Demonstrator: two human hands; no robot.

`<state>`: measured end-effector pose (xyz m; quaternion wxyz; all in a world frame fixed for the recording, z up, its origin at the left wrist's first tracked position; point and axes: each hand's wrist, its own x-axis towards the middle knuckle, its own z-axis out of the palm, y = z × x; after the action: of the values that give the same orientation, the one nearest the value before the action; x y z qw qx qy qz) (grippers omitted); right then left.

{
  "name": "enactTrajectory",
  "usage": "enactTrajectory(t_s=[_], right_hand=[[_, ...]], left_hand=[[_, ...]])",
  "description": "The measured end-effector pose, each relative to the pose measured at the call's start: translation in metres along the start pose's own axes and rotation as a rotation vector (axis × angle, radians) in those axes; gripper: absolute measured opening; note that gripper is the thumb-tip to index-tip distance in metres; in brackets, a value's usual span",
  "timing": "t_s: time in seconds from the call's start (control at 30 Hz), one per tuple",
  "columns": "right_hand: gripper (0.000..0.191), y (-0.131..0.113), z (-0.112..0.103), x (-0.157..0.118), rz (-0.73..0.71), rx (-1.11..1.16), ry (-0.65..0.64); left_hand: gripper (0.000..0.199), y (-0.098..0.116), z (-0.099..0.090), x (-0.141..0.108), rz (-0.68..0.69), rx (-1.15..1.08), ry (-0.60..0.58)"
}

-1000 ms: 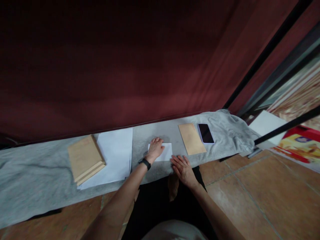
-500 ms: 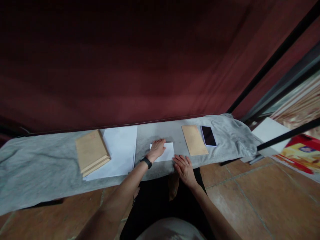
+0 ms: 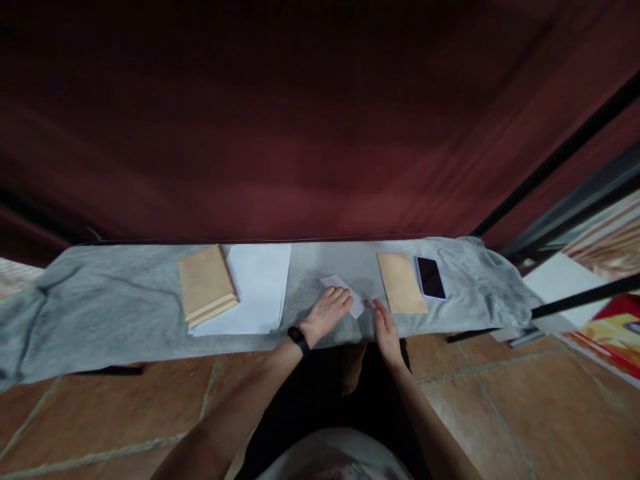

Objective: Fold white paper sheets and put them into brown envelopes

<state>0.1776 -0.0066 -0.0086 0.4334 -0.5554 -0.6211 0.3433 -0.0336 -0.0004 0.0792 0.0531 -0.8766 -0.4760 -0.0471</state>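
A small folded piece of white paper (image 3: 357,307) lies slanted on the grey cloth, partly covered by my left hand (image 3: 330,312). The fingers of that hand, which has a black band at the wrist, are bent over the paper and closed on it. Just right of the paper's lower end is my right hand (image 3: 387,330), turned on its side. Its fingers are stretched out with nothing visible in them, and their tips are slightly blurred. A brown envelope (image 3: 403,283) lies flat beyond the right hand.
Left of my hands, a stack of brown envelopes (image 3: 206,277) rests partly on white paper sheets (image 3: 260,287). A phone (image 3: 431,278) lies right of the single envelope. The narrow cloth-covered bench (image 3: 120,300) stands against a dark red surface (image 3: 300,167). Black bars (image 3: 560,160) slant at the right.
The white paper has turned from lying square to a slant and looks narrower. My left hand has curled over it, and my right hand has rolled from palm-down onto its side. The view has shifted slightly.
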Motion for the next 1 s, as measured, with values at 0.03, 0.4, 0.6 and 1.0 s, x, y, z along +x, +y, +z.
enactTrajectory(t_s=[0.03, 0.4, 0.6, 1.0], right_hand=[[0.056, 0.001, 0.001, -0.001, -0.016, -0.015, -0.01], [0.048, -0.003, 0.016, 0.001, -0.253, -0.226, -0.106], [0.048, -0.01, 0.033, 0.006, -0.304, -0.34, -0.168], [0.052, -0.019, 0.044, 0.017, -0.316, -0.536, -0.234]], left_hand=[[0.021, 0.002, 0.007, -0.005, 0.004, -0.005, -0.017], [0.047, 0.018, 0.052, -0.033, -0.038, -0.099, -0.008], [0.044, 0.026, 0.052, -0.027, -0.063, -0.088, -0.029], [0.04, 0.031, 0.062, -0.018, -0.122, -0.173, 0.051]])
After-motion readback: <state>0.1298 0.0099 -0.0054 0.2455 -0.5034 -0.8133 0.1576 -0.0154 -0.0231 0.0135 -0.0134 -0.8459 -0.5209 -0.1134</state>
